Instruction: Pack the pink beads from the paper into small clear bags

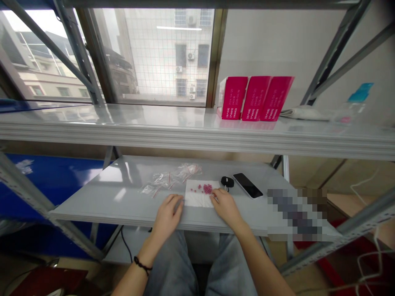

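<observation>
Two bare hands lie at the front of a grey metal shelf (123, 216). The left hand (168, 218) rests relaxed and loosely curled against the left edge of a white paper sheet (197, 200), holding nothing. The right hand (226, 207) rests at the sheet's right edge, its fingertips (213, 195) just beside a small heap of pink beads (207, 188); whether they pinch a bead cannot be told. The heap sits on the sheet between the hands, with a few loose beads to its left. Beyond the left hand lie crumpled clear plastic bags (169, 179). Beyond the right hand are a black key fob (227, 181) and, farther right, a black phone (247, 185). A black cord bracelet (142, 265) circles the left wrist. On a higher shelf (154, 127), well beyond the hands, stand three pink boxes (257, 98), a folded cloth (304, 112) and a clear bottle with a blue cap (354, 102).
</observation>
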The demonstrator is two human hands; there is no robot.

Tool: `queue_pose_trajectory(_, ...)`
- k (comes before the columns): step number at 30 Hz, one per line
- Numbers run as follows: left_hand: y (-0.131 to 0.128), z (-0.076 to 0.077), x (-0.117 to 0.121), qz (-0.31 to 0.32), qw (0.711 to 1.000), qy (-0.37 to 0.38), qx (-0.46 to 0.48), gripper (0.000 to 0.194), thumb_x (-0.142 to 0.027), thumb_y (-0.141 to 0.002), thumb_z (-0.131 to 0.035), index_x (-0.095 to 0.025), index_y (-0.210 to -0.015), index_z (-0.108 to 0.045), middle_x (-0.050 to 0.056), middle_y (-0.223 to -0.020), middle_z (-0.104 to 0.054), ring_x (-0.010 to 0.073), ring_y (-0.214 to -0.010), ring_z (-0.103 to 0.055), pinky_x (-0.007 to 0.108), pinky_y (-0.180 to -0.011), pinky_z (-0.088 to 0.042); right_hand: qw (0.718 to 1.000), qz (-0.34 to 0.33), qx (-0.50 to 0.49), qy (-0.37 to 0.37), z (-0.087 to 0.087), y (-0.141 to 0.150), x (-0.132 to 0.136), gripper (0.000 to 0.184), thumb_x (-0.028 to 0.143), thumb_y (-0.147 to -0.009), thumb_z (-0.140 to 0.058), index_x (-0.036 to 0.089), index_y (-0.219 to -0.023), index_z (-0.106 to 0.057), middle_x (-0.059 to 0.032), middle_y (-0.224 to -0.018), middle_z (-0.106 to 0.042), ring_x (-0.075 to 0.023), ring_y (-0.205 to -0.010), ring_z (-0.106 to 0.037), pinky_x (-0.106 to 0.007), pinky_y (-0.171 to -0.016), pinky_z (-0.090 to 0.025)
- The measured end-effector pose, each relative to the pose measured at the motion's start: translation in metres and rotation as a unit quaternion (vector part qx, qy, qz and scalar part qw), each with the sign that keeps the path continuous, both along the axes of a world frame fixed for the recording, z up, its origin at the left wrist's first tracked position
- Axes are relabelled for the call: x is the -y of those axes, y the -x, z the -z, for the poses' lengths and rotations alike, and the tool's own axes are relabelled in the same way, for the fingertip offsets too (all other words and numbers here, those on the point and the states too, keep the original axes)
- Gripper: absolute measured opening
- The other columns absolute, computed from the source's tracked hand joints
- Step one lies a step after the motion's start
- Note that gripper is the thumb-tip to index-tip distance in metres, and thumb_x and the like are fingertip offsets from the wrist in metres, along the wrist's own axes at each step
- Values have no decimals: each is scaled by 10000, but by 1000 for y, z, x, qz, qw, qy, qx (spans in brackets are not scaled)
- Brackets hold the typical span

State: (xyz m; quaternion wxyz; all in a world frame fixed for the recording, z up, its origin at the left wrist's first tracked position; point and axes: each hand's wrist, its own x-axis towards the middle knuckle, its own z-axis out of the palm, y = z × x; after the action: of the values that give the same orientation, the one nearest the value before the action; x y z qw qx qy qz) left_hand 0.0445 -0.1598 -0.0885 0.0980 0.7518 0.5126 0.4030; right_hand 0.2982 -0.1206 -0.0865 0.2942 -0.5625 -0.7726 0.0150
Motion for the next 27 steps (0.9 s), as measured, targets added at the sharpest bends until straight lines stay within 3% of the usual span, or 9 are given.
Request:
queue_pose_trajectory(3, 25, -15, -15, -45, 999, -4, 4, 265, -290, -973, -462, -197, -1068, -691, 85, -1032, -718, 246, -982, -681, 405, -917, -555, 1000, -6, 6, 4, 3, 2, -8, 205, 205, -947, -509, 183, -962, -712, -75, -925, -683, -226, -909, -652, -300, -824, -472)
queue_pose_trajectory(7, 93, -30, -36, -114, 992, -13, -56, 298, -244, -939, -433, -190, -1068, -696, 99, -1098, -722, 267, -1078, -654, 431, -995, -509, 1000, -5, -7, -4, 15, -2, -11, 239, 228, -957, -482, 163, -999, -709, -102, -965, -679, -246, -916, -653, -328, -832, -476)
queue_pose_trajectory(11, 145, -40, -37, -58, 986, 35, -152, 355, -351, -945, -497, -188, -1220, -651, 106, -1272, -686, 274, -1210, -610, 441, -1080, -454, 999, -13, -30, -16, 24, -4, -12, 283, 273, -969, -451, 156, -997, -707, -115, -984, -669, -267, -913, -650, -362, -831, -484)
queue_pose_trajectory(14, 143, -40, -33, -22, 977, 36, -208, 418, -450, -959, -526, -192, -1279, -608, 119, -1331, -648, 274, -1234, -595, 423, -1079, -452, 999, -20, -36, -23, 27, -4, -13, 286, 290, -969, -455, 164, -986, -711, -113, -991, -669, -272, -931, -648, -371, -859, -481)
queue_pose_trajectory(19, 110, -32, -36, -103, 958, 22, -266, 358, -465, -955, -545, -160, -1121, -635, 148, -1124, -678, 301, -1090, -628, 401, -921, -510, 1000, -5, -6, -26, 23, -1, -10, 264, 268, -969, -472, 163, -987, -714, -122, -995, -674, -277, -992, -631, -364, -904, -463)
queue_pose_trajectory(27, 107, -22, -52, -100, 924, 60, -364, 319, -314, -1017, -384, -163, -969, -661, 132, -974, -713, 273, -876, -692, 340, -744, -493, 996, 17, 85, -11, 11, 6, -2, 212, 243, -979, -515, 185, -959, -717, -98, -978, -679, -246, -960, -605, -322, -883, -430)
